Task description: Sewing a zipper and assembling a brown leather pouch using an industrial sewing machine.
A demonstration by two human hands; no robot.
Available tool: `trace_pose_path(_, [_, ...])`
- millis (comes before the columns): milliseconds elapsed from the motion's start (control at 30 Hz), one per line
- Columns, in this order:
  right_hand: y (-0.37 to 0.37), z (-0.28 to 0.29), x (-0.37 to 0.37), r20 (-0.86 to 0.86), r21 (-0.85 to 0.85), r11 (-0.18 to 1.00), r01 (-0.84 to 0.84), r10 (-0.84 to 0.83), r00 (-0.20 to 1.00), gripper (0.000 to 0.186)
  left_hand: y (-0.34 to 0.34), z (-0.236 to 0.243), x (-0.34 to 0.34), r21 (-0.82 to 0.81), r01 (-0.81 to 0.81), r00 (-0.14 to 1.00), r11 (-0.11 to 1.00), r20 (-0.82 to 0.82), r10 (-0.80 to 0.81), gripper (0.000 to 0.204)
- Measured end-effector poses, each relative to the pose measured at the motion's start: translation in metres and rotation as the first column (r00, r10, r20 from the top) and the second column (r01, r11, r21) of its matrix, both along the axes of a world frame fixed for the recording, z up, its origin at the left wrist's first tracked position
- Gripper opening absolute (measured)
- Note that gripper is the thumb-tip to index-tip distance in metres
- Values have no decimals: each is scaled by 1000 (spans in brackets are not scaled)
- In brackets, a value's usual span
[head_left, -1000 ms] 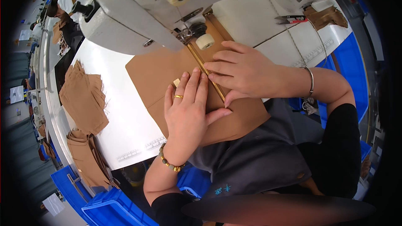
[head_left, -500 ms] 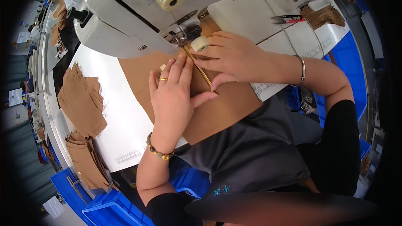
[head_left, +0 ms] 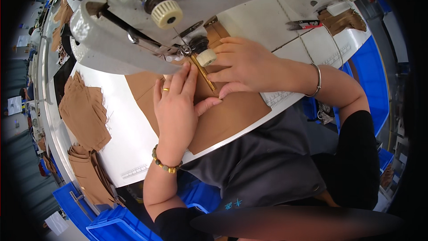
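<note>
A brown fabric piece [head_left: 236, 120] with a gold metal zipper [head_left: 206, 79] lies under the presser foot [head_left: 186, 51] of a white sewing machine [head_left: 102, 40]. My left hand [head_left: 176, 111] rests on the fabric left of the zipper, fingers stretched toward the foot, thumb out toward the zipper's lower end. My right hand [head_left: 249, 67] lies on the fabric right of the zipper, fingers spread beside the needle area, thumb bent near my left thumb. The cream knob [head_left: 206, 57] sits just beside my right fingertips.
Brown cut pieces [head_left: 82, 111] are stacked on the left of the white table [head_left: 125, 138], with another bundle [head_left: 89, 174] below. Red-handled snips [head_left: 303, 25] and brown scraps [head_left: 339, 22] lie at the back right. Blue bins [head_left: 365, 89] stand at the right and lower left.
Both hands and the fabric with the zipper have moved away from me and leftward, toward the needle. Less of the zipper shows below the foot, and my left fingertips are closer to it.
</note>
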State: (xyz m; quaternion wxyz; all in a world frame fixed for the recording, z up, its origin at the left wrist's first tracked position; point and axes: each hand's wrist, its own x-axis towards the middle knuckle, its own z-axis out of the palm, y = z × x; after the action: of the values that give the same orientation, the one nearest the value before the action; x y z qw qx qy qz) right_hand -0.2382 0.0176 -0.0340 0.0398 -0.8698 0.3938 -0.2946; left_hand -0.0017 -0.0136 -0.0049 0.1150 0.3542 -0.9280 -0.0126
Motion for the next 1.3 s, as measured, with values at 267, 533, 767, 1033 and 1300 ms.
trace_pose_path(267, [0, -4, 3, -11, -64, 998, -18, 17, 1000, 31, -2, 0, 0, -11, 25, 999, 1000, -34, -25, 67])
trace_pose_path(533, [-9, -7, 2, 2, -18, 999, 35, -35, 999, 35, -13, -3, -3, -13, 6, 996, 1000, -89, -7, 56])
trace_pose_path(767, [0, -3, 3, -41, 21, 1000, 16, -15, 999, 42, 16, -2, 4, -23, 15, 998, 1000, -61, -16, 58])
trace_pose_path(1033, [-6, 2, 7, -159, -61, 997, 38, -47, 986, 55, 20, -7, 4, -25, 0, 997, 1000, -76, -2, 68])
trace_pose_path(1300, [-2, 3, 7, -172, -66, 997, 49, -60, 983, 53, 19, -8, 6, -114, 64, 997, 991, -41, -69, 66])
